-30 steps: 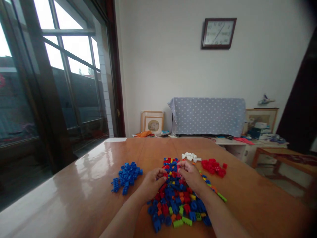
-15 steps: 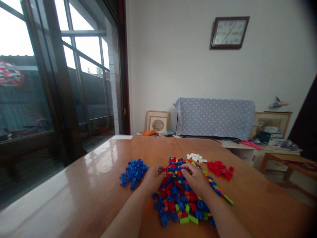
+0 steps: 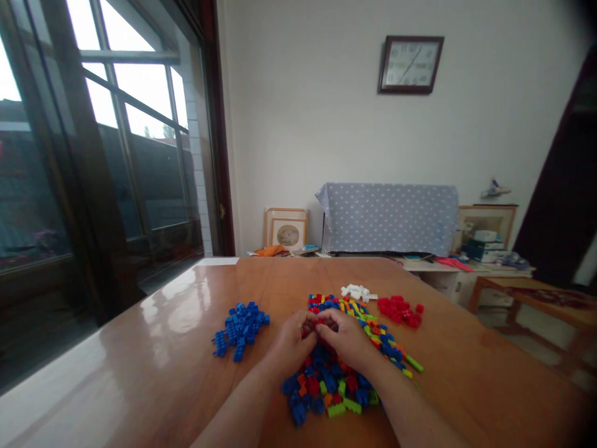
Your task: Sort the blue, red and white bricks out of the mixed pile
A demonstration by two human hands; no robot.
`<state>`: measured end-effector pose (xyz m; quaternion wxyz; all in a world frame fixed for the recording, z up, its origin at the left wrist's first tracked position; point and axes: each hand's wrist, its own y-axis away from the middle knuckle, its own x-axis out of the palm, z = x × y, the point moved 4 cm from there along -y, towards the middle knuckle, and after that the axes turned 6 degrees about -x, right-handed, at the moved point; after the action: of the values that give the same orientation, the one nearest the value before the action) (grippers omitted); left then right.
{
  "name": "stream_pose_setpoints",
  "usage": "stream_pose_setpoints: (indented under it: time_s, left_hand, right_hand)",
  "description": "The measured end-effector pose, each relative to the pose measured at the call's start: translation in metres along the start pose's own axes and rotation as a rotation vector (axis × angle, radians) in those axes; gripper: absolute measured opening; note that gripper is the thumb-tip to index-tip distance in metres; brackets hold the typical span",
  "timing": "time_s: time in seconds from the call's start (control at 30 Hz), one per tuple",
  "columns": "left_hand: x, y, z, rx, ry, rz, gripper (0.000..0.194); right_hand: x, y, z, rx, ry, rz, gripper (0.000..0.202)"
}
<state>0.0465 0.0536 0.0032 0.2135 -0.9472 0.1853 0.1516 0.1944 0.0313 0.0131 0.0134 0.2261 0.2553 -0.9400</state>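
Observation:
A large pile of mixed coloured bricks (image 3: 332, 381) spreads over the wooden table (image 3: 172, 373). Over its middle, my left hand (image 3: 295, 339) and my right hand (image 3: 342, 336) meet, fingertips close together. The fingers of both are pinched around something small and red, which looks like a brick and is mostly hidden. A heap of blue bricks (image 3: 242, 326) lies left of my left hand. Beyond my right hand are a small white heap (image 3: 357, 292) and a red heap (image 3: 400, 310).
At the far edge of the table lies a white sheet (image 3: 218, 262). Behind it stand framed pictures (image 3: 287, 233) and a long object under a blue dotted cloth (image 3: 389, 218). A wooden stool (image 3: 536, 305) is at the right.
My hands have come together over the pile, their fingertips now nearly touching. The whole view has shifted, with the room and heaps appearing further left.

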Motion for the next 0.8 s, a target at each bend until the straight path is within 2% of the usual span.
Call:
stream_pose_setpoints:
  time_s: [0.13, 0.2, 0.3, 0.4, 0.47, 0.6, 0.7, 0.8]
  left_hand:
    - [-0.005, -0.002, 0.005, -0.018, -0.095, -0.041, 0.038]
    - [-0.011, -0.004, 0.009, -0.045, -0.164, -0.063, 0.034]
    - [-0.017, -0.005, 0.013, -0.063, -0.212, -0.068, 0.025]
    - [-0.02, -0.006, 0.013, -0.057, -0.27, -0.085, 0.021]
    - [-0.021, -0.006, 0.012, -0.055, -0.308, -0.093, 0.021]
    - [-0.022, -0.009, 0.012, -0.07, -0.339, -0.078, 0.022]
    - [-0.021, -0.012, 0.014, -0.051, -0.349, -0.078, 0.021]
    - [-0.02, -0.015, 0.016, -0.034, -0.363, -0.071, 0.021]
  right_hand:
    - [-0.023, -0.005, 0.0, 0.056, -0.039, -0.226, 0.027]
    - [-0.043, -0.007, 0.006, 0.073, -0.042, -0.346, 0.03]
    - [-0.075, -0.009, 0.014, 0.12, -0.057, -0.445, 0.033]
    - [-0.108, -0.012, 0.006, 0.164, -0.035, -0.54, 0.035]
    - [-0.131, -0.012, -0.013, 0.193, -0.013, -0.621, 0.037]
    - [-0.167, 0.0, -0.07, 0.33, 0.031, -0.742, 0.036]
    - [-0.182, 0.017, -0.108, 0.413, 0.074, -0.819, 0.033]
    - [-0.186, 0.029, -0.136, 0.472, 0.097, -0.827, 0.025]
